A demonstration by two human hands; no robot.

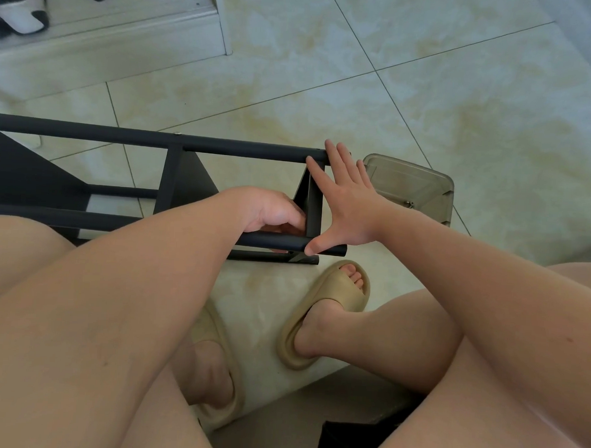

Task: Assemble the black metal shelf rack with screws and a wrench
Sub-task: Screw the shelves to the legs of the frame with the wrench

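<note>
Your spread right hand (345, 205) steadies the black tubular metal shelf rack (240, 147); your curled left hand (274, 212), contents hidden, likely tightens its corner next.

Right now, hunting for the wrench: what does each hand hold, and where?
Right hand spans the end of the rack, open, thumb on the near tube, fingers on the far. Left hand curls inside that end; contents hidden.

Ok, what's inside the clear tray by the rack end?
One small metal piece, likely a screw, lies in the tray. The right hand covers its left edge.
</note>
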